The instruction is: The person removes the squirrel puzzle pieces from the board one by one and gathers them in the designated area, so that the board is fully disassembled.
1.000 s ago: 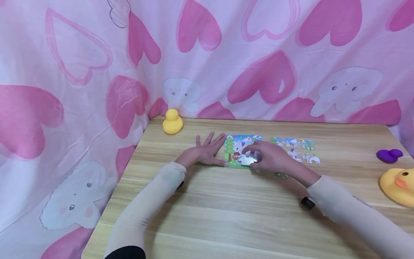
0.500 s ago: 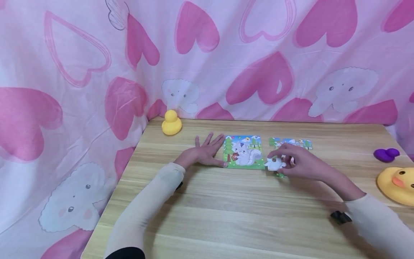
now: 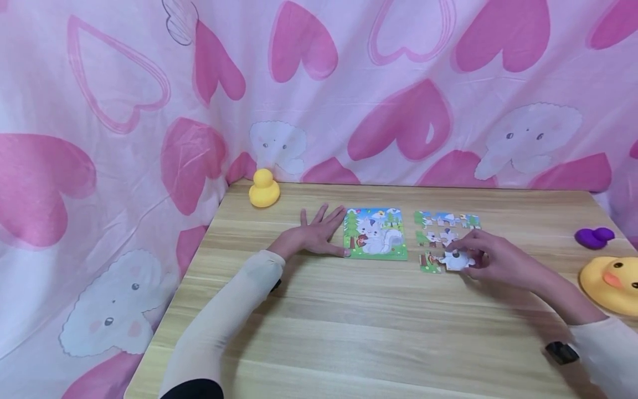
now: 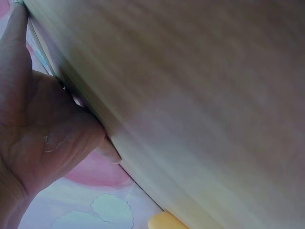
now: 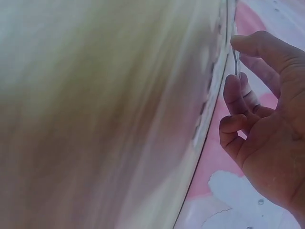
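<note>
My right hand (image 3: 498, 259) pinches a white jigsaw piece (image 3: 456, 260) between thumb and fingers, just right of the green corner piece (image 3: 430, 262). In the right wrist view the piece (image 5: 236, 59) shows edge-on and my other fingers are curled. Behind it lie the joined upper rows of jigsaw pieces (image 3: 432, 219); part of them is hidden by the hand. My left hand (image 3: 319, 235) lies with spread fingers on the table, thumb and fingertips at the left edge of the squirrel picture card (image 3: 376, 235). In the left wrist view that hand (image 4: 47, 124) shows its palm side.
A small yellow duck (image 3: 264, 189) stands at the back left of the wooden table (image 3: 319, 332). Toward the right edge are a purple duck (image 3: 594, 238) and a larger yellow duck (image 3: 610, 285). A pink heart-patterned curtain (image 3: 319, 100) hangs behind.
My right hand has carried the white piece rightward, from over the picture card to beside the corner piece in the jigsaw's front row. My left hand has stayed by the card.
</note>
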Motion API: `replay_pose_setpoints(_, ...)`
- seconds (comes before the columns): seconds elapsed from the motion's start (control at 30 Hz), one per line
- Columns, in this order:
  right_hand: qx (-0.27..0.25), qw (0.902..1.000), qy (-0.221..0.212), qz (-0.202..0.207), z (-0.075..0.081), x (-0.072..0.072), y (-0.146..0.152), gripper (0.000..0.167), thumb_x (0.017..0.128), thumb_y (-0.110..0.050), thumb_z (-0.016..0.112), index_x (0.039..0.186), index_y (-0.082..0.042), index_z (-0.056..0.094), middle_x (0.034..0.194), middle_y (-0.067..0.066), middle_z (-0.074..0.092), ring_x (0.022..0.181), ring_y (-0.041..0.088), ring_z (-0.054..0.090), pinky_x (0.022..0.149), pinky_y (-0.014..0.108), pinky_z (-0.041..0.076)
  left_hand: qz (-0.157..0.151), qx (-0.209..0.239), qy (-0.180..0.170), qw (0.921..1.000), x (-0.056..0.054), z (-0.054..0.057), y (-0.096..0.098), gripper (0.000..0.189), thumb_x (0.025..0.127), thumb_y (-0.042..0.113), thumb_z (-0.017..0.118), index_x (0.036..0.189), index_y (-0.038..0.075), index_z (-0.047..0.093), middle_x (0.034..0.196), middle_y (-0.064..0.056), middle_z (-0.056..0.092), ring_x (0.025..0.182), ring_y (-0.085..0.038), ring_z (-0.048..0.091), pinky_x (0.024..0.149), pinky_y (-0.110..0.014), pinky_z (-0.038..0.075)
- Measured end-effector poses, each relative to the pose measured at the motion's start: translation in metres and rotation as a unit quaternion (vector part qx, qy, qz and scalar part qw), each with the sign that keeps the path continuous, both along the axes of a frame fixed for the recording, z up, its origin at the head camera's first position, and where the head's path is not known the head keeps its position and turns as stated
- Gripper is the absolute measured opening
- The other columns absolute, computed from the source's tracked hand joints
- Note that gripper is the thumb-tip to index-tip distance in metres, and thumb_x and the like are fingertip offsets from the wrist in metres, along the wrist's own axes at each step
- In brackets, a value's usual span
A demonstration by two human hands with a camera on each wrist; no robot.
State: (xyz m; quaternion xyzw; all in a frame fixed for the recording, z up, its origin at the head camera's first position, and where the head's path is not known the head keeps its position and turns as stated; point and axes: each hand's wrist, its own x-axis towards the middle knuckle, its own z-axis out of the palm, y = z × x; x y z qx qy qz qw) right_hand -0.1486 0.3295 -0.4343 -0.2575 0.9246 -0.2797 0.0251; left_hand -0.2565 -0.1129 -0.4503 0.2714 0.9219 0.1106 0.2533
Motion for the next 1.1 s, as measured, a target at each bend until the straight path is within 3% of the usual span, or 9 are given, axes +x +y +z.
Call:
replay_pose_setpoints(0.17, 0.036, 0.9984, -0.042, -0.015, -0.003, 0.001, 0.005, 0.057, 0.076, -0.004, 0.092, 0.126, -0.025, 0.078, 0.102, -0.004, 0.063, 0.078, 0.006, 0.052, 0.063, 0.019, 0.051, 0.001, 0.001, -0.003, 1.0000, 0.000, 0.000, 0.000, 0.121, 0.088, 0.084, 0.059, 0.169, 0.032, -0.014, 0.178, 0.013, -0.019, 0.164, -0.029, -0.026, 0.118, -0.078, -0.023)
replay_pose_setpoints(0.33, 0.048, 0.9971, -0.057, -0.013, -0.003, 0.001, 0.006, 0.055, 0.079, -0.007, 0.092, 0.128, -0.026, 0.077, 0.107, -0.002, 0.065, 0.081, 0.007, 0.053, 0.064, 0.019, 0.051, 0.001, 0.000, 0.000, 1.0000, 0.000, 0.000, 0.000, 0.121, 0.088, 0.084, 0.059, 0.170, 0.032, -0.013, 0.178, 0.013, -0.019, 0.165, -0.029, -0.026, 0.119, -0.078, -0.023)
replay_pose_setpoints(0.77, 0.045, 0.9980, -0.046, -0.002, -0.002, -0.005, -0.001, 0.053, 0.080, -0.006, 0.091, 0.128, -0.025, 0.076, 0.106, -0.003, 0.064, 0.082, 0.008, 0.053, 0.065, 0.020, 0.050, 0.002, 0.001, -0.001, 1.0000, 0.000, 0.005, -0.001, 0.120, 0.089, 0.082, 0.060, 0.170, 0.031, -0.012, 0.179, 0.010, -0.017, 0.165, -0.031, -0.025, 0.119, -0.079, -0.022)
replay_pose_setpoints(0.97, 0.018, 0.9991, -0.033, 0.017, 0.006, -0.014, -0.016, 0.052, 0.081, -0.003, 0.089, 0.126, -0.024, 0.075, 0.109, 0.000, 0.065, 0.079, 0.009, 0.057, 0.065, 0.021, 0.052, -0.002, -0.002, 0.003, 1.0000, 0.001, 0.004, -0.001, 0.120, 0.089, 0.083, 0.058, 0.170, 0.030, -0.013, 0.179, 0.010, -0.017, 0.165, -0.031, -0.025, 0.119, -0.079, -0.021)
replay_pose_setpoints(1.1, 0.019, 0.9984, -0.047, 0.027, 0.009, -0.023, -0.032, 0.045, 0.085, -0.010, 0.089, 0.125, -0.021, 0.076, 0.112, 0.001, 0.065, 0.081, 0.010, 0.058, 0.066, 0.022, 0.053, -0.004, 0.004, 0.000, 1.0000, 0.001, 0.003, -0.001, 0.120, 0.089, 0.082, 0.058, 0.170, 0.030, -0.012, 0.179, 0.009, -0.017, 0.165, -0.032, -0.025, 0.118, -0.080, -0.021)
